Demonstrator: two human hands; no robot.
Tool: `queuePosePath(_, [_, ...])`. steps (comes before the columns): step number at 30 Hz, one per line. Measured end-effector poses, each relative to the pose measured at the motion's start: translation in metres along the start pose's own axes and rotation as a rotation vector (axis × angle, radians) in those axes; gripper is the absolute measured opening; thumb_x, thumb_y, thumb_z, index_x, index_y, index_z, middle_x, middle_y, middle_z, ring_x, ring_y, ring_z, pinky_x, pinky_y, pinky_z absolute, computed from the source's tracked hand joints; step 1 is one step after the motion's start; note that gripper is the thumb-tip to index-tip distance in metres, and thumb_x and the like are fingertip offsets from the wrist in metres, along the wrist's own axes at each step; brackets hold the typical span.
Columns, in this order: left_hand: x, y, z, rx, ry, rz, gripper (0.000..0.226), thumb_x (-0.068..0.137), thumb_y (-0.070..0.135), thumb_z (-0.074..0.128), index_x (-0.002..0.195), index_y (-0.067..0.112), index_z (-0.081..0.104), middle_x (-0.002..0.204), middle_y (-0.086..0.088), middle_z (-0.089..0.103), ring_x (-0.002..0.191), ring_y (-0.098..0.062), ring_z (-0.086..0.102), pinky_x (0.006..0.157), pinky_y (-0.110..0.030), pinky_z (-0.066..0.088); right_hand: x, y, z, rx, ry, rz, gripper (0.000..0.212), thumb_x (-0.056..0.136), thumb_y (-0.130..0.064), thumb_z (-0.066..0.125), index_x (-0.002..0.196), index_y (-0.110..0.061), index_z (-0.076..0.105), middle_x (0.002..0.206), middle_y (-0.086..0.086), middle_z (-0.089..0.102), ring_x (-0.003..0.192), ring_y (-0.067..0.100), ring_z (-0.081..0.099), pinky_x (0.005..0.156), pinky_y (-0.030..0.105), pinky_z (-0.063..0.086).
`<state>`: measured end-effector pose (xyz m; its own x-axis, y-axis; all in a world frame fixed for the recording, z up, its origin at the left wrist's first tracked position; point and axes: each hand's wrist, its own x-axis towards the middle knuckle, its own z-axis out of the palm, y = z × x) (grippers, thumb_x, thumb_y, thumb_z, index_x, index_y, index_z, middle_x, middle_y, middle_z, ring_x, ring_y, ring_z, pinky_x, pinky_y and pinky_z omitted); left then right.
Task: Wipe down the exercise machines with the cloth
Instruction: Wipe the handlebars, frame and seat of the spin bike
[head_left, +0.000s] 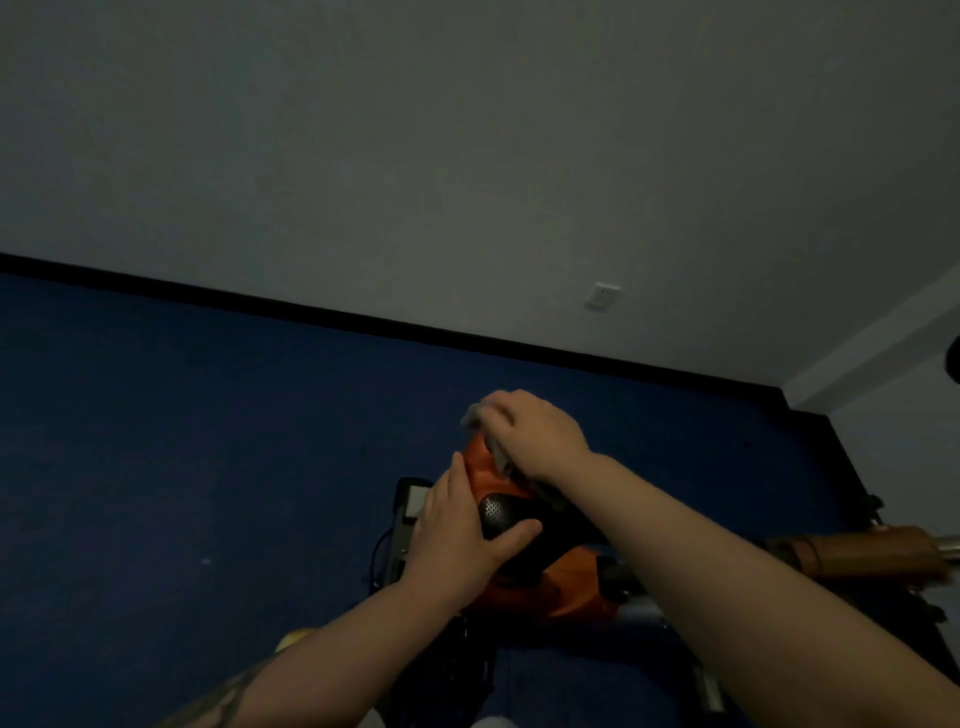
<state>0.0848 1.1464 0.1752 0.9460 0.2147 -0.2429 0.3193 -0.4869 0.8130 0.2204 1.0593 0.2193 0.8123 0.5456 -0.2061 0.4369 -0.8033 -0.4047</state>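
An orange and black exercise machine (550, 587) stands low in the middle of the head view, on a blue floor. My left hand (457, 535) grips its black perforated part (498, 514) from the left side. My right hand (535, 436) presses a grey cloth (480, 415) against the machine's orange top (478, 462). The cloth is blurred and mostly hidden under my fingers. Both forearms cover much of the machine's body.
A brown padded handle with a metal end (872, 556) sticks out at the right. A grey wall with a white socket (602, 297) and a black skirting (363, 317) runs behind. A small display (415, 501) and cables sit left of the machine.
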Motion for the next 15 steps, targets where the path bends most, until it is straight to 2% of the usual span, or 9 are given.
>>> queuePosePath(3, [0.003,-0.001,-0.001,0.033,-0.006,0.001,0.105,0.056,0.085,0.052,0.139,0.026,0.03,0.129,0.004,0.045,0.123,-0.016,0.044,0.099,-0.039,0.044,-0.012,-0.001,0.006,-0.12,0.021,-0.412,0.034,0.092,-0.053,0.038,0.109,-0.04,0.064,0.119,-0.014,0.056,0.114,0.01,0.046,0.094,0.034,0.036])
queuePosePath(4, [0.004,-0.001,-0.001,0.035,-0.014,-0.003,0.103,0.055,0.085,0.053,0.138,0.027,0.031,0.128,0.005,0.046,0.121,-0.015,0.045,0.098,-0.039,0.045,-0.01,0.005,0.001,-0.012,-0.016,-0.376,0.029,0.092,-0.053,0.041,0.106,-0.042,0.064,0.117,-0.016,0.057,0.115,0.009,0.048,0.095,0.031,0.036])
queuePosePath(6, [0.005,-0.001,-0.002,0.014,-0.012,0.009,0.104,0.056,0.085,0.054,0.141,0.031,0.028,0.129,0.007,0.046,0.121,-0.013,0.044,0.099,-0.04,0.044,0.003,0.011,-0.01,0.323,-0.063,-0.019,0.02,0.092,-0.052,0.046,0.094,-0.043,0.064,0.111,-0.014,0.06,0.11,0.012,0.054,0.092,0.031,0.043])
queuePosePath(7, [0.004,-0.001,-0.002,0.011,-0.015,0.017,0.106,0.056,0.085,0.055,0.144,0.033,0.026,0.13,0.008,0.046,0.121,-0.012,0.043,0.1,-0.04,0.044,0.008,0.008,-0.012,0.373,-0.06,0.153,0.022,0.092,-0.053,0.046,0.09,-0.042,0.065,0.109,-0.011,0.061,0.105,0.014,0.056,0.089,0.034,0.046])
queuePosePath(8, [0.002,-0.001,-0.002,0.01,-0.015,0.021,0.108,0.056,0.085,0.054,0.146,0.033,0.022,0.131,0.009,0.046,0.121,-0.012,0.042,0.1,-0.041,0.044,0.01,0.002,-0.011,0.309,-0.061,0.217,0.026,0.09,-0.055,0.044,0.09,-0.04,0.065,0.109,-0.009,0.062,0.101,0.015,0.056,0.086,0.036,0.048])
queuePosePath(10, [0.0,-0.001,-0.002,0.009,0.002,0.022,0.11,0.058,0.084,0.054,0.148,0.032,0.018,0.134,0.009,0.045,0.124,-0.012,0.042,0.1,-0.04,0.044,0.005,-0.006,0.0,-0.006,-0.01,0.027,0.03,0.09,-0.057,0.041,0.1,-0.041,0.065,0.112,-0.01,0.059,0.105,0.014,0.052,0.086,0.039,0.047])
queuePosePath(12, [-0.001,-0.001,-0.001,0.004,0.017,0.024,0.108,0.058,0.082,0.055,0.146,0.031,0.02,0.134,0.008,0.044,0.124,-0.012,0.044,0.099,-0.039,0.045,-0.008,-0.012,0.002,-0.148,-0.017,-0.217,0.031,0.092,-0.055,0.043,0.111,-0.04,0.062,0.119,-0.012,0.054,0.112,0.012,0.045,0.09,0.04,0.041])
queuePosePath(13, [0.0,-0.001,-0.001,0.004,0.018,0.022,0.108,0.058,0.082,0.056,0.146,0.032,0.02,0.135,0.009,0.043,0.125,-0.012,0.044,0.1,-0.039,0.045,-0.009,-0.01,-0.002,-0.133,-0.049,-0.25,0.029,0.091,-0.057,0.044,0.109,-0.043,0.062,0.119,-0.013,0.054,0.113,0.011,0.044,0.09,0.039,0.041])
queuePosePath(15, [0.002,0.0,-0.001,0.01,0.004,0.009,0.111,0.058,0.085,0.055,0.148,0.033,0.017,0.138,0.009,0.042,0.127,-0.013,0.042,0.102,-0.041,0.043,0.002,-0.006,-0.01,0.056,-0.087,-0.078,0.025,0.086,-0.063,0.044,0.092,-0.048,0.063,0.11,-0.016,0.057,0.105,0.01,0.051,0.084,0.038,0.045])
